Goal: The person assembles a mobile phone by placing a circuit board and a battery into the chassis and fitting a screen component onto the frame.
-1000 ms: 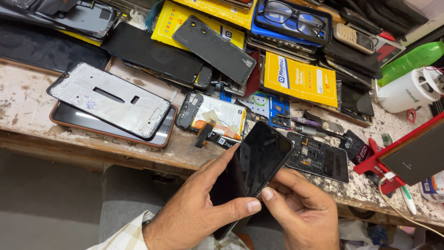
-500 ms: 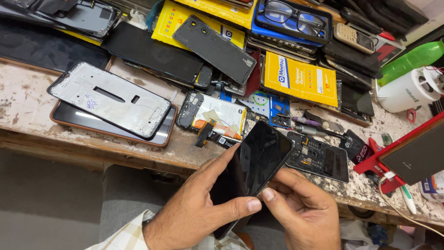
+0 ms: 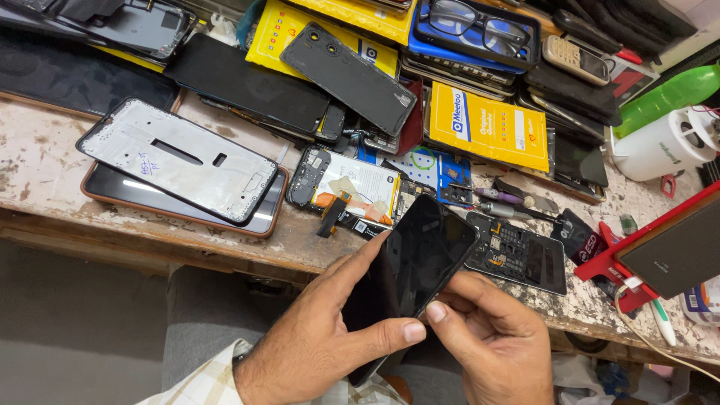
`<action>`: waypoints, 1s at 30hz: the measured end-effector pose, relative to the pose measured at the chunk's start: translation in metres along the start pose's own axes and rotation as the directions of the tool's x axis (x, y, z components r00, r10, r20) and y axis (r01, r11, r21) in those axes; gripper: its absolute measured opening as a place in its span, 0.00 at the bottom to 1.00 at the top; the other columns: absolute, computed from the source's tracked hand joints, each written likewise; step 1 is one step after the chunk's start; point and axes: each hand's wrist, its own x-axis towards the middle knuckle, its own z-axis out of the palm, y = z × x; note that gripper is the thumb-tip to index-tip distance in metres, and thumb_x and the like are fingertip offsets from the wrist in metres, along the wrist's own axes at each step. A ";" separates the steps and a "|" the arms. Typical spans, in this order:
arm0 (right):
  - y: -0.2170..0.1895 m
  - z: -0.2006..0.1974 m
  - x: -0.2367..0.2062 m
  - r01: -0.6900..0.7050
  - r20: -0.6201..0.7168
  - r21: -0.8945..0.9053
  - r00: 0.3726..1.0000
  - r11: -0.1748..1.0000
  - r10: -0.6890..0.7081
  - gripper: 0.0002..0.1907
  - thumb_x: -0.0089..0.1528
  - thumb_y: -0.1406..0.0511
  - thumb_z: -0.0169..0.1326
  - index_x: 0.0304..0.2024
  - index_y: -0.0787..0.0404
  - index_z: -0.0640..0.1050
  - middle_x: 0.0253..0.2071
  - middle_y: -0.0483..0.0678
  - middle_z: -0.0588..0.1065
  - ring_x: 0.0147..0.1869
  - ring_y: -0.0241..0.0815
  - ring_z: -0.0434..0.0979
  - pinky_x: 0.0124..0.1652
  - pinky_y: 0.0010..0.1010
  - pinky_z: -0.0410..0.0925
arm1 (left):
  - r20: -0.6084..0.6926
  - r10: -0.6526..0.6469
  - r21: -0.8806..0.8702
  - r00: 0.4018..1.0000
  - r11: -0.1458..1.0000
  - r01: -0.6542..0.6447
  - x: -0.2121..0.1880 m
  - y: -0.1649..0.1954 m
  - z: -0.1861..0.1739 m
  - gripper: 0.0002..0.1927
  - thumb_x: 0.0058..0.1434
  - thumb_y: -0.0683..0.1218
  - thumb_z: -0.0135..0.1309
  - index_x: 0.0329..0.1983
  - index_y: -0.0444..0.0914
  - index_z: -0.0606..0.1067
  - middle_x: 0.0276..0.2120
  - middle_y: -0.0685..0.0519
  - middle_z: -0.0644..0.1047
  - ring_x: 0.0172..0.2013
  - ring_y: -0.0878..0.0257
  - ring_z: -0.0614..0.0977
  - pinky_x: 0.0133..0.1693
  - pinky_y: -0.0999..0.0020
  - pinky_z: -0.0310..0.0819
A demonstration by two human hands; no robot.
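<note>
here, low centre of frame: both hands share one black phone screen (image 3: 418, 259), held tilted in the air just off the near edge of the worn wooden bench (image 3: 45, 161).

left hand (image 3: 330, 337) – closed around the panel from the 8 o'clock side; thumb pressed on the glass face near its lower edge, index finger lying along the left long side. checked cuff at the wrist.

right hand (image 3: 487, 349) – comes in from 4 o'clock; fingers curled, thumb and fingertip pinched on the panel's lower right edge, thumb tip almost meeting the left thumb.

panel's upper corner points to 1 o'clock and overlaps the bench edge.

around the panel:
- 12 o'clock, just beyond: opened phone with white battery (image 3: 349, 187), orange flex hanging out.
- 2 o'clock, just beside the top corner: black inner frame (image 3: 517, 255) lying flat.
- 10 o'clock, well apart: silver mid-frame (image 3: 176, 157) stacked on a brown-rimmed phone (image 3: 112, 196).
- 3 o'clock, far right: red stand (image 3: 619, 262) with a dark slab.
- 1 o'clock, further back: yellow box (image 3: 487, 124); beyond it spectacles (image 3: 480, 19) on a blue case.
- 2 o'clock, far: white mug (image 3: 656, 150), green bottle (image 3: 667, 94) behind it.
</note>
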 end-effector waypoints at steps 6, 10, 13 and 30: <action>-0.002 0.001 0.000 -0.012 0.009 0.019 1.000 1.000 0.012 0.19 0.56 0.82 0.57 0.51 0.78 0.79 0.48 0.60 0.80 0.52 0.47 0.82 0.52 0.35 0.74 | -0.014 0.012 0.078 1.000 0.997 -0.011 0.000 -0.001 0.000 0.47 0.59 0.57 0.64 0.76 0.35 0.59 0.65 0.43 0.72 0.66 0.56 0.73 0.63 0.62 0.66; -0.002 -0.001 0.000 -0.047 -0.007 0.011 0.999 0.999 0.047 0.19 0.56 0.81 0.57 0.52 0.77 0.79 0.47 0.60 0.81 0.51 0.46 0.82 0.50 0.36 0.74 | -0.020 0.021 0.102 1.000 0.995 -0.019 -0.001 -0.002 0.000 0.47 0.59 0.57 0.64 0.76 0.35 0.59 0.64 0.42 0.72 0.64 0.54 0.71 0.63 0.62 0.66; 0.001 -0.003 0.002 -0.056 0.008 0.032 0.998 0.998 0.056 0.20 0.56 0.81 0.57 0.52 0.77 0.79 0.46 0.61 0.82 0.50 0.46 0.82 0.50 0.36 0.75 | -0.036 -0.017 0.159 0.999 0.987 0.023 -0.002 -0.003 0.000 0.49 0.58 0.58 0.65 0.76 0.35 0.59 0.62 0.43 0.73 0.63 0.54 0.73 0.61 0.62 0.68; 0.003 -0.006 0.003 -0.131 0.044 0.156 0.991 0.979 0.125 0.19 0.57 0.80 0.57 0.52 0.77 0.78 0.47 0.61 0.82 0.49 0.46 0.83 0.50 0.36 0.75 | -0.042 -0.101 0.018 0.994 0.995 0.102 0.006 -0.011 0.009 0.48 0.54 0.52 0.68 0.74 0.31 0.60 0.66 0.42 0.69 0.68 0.56 0.72 0.66 0.61 0.64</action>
